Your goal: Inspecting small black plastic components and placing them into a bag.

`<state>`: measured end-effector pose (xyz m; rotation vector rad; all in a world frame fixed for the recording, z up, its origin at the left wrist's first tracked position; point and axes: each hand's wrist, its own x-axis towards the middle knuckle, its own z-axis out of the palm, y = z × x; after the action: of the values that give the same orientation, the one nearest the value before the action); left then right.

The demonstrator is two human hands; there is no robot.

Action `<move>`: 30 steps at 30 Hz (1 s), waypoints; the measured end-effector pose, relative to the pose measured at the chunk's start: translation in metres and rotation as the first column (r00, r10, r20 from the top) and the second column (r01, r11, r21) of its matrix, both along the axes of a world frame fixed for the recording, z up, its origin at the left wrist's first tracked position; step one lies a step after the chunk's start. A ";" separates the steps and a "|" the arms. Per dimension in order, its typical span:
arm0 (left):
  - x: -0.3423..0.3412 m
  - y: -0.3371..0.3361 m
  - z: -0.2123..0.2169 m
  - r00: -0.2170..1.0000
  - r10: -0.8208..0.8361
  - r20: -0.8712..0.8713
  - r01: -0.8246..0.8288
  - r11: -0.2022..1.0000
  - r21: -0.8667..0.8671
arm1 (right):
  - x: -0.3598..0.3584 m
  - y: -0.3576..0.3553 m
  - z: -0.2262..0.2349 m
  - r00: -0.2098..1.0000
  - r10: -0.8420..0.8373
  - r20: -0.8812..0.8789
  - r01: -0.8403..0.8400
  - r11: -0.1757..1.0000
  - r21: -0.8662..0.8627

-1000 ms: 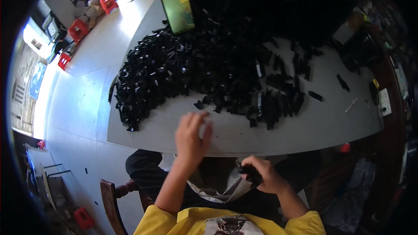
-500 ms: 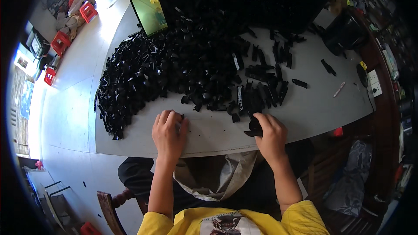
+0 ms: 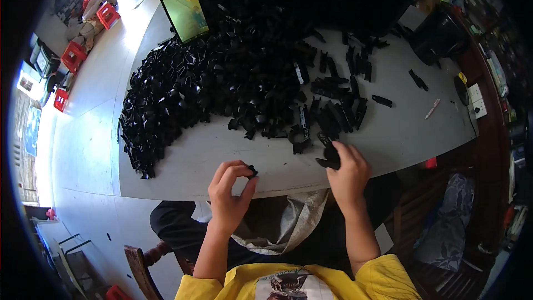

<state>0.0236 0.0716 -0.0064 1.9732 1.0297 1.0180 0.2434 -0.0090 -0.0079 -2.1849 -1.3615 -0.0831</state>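
Near the front edge of the table, my left hand (image 3: 229, 189) pinches a small black plastic piece (image 3: 252, 171) between thumb and fingers. My right hand (image 3: 351, 173) is closed on a longer black plastic part (image 3: 330, 158), whose dark end points left; my fingers hide some of it. Beyond both hands spreads a big heap of small black clips (image 3: 200, 83). Long narrow black parts (image 3: 340, 112) lie loosely grouped just past my right hand.
A phone (image 3: 184, 11) with a lit screen stands upright at the heap's back left. On the right of the grey table (image 3: 411, 139) lie a white pen (image 3: 432, 109) and a black container (image 3: 438, 39). A grey cloth (image 3: 300, 216) hangs below the front edge, over my lap.
My left hand has moved right and nearer the table edge, and the small black piece now shows at its fingertips. My right hand has shifted slightly right, turning the black part with it.
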 end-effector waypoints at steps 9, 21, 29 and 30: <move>0.002 -0.013 0.016 0.982 -0.159 0.104 0.163 0.986 -0.026 | -0.017 -0.015 0.034 0.808 0.436 -0.397 -0.361 0.898 0.251; -0.001 -0.017 0.027 0.968 -0.237 0.088 0.239 0.971 -0.017 | -0.033 -0.018 0.035 0.619 0.518 -0.591 -0.411 0.854 0.318; -0.002 -0.017 0.028 0.963 -0.254 0.091 0.256 0.967 -0.007 | -0.030 -0.021 0.039 0.723 0.519 -0.457 -0.474 0.853 0.218; -0.002 -0.018 0.029 0.964 -0.252 0.089 0.254 0.967 -0.009 | -0.030 -0.020 0.040 0.746 0.563 -0.355 -0.504 0.826 0.252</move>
<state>0.0214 0.0539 0.0227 1.9653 0.7154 0.9387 0.2133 -0.0285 0.0318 -1.4966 -1.6063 0.4688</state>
